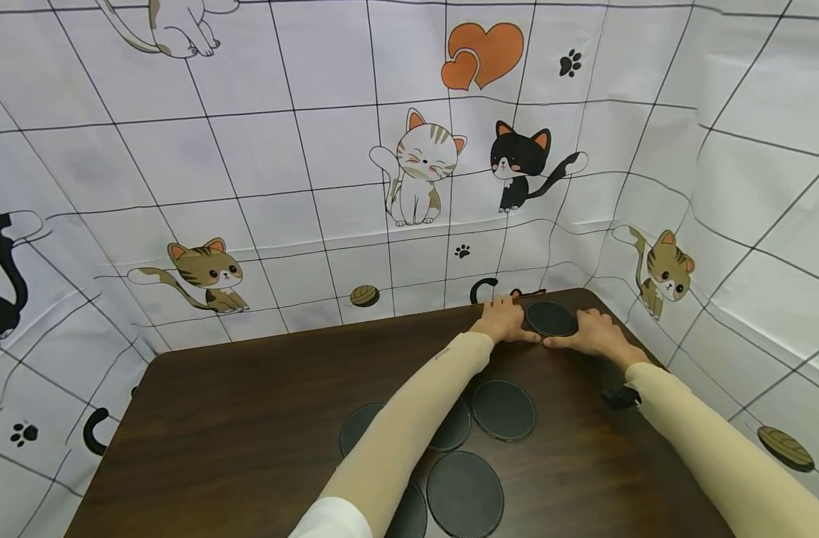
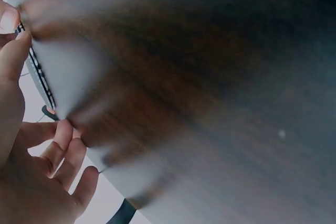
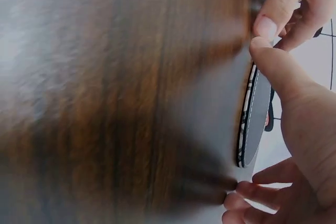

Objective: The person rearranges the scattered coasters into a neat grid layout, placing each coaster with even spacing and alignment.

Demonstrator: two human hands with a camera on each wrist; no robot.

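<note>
A round dark coaster with a stitched rim lies near the far right corner of the brown table. My left hand is at its left side and my right hand at its right. Both thumbs point toward each other at the coaster's near edge. In the right wrist view the coaster's edge shows black and white bands, like layers on top of one another. The right fingertips touch the tabletop beside it. In the left wrist view the left fingers are spread, tips at the table surface.
Several more dark round coasters lie nearer on the table, among them one coaster and another coaster; the left sleeve partly covers others. A white wall covering with cartoon cats surrounds the table's back and sides.
</note>
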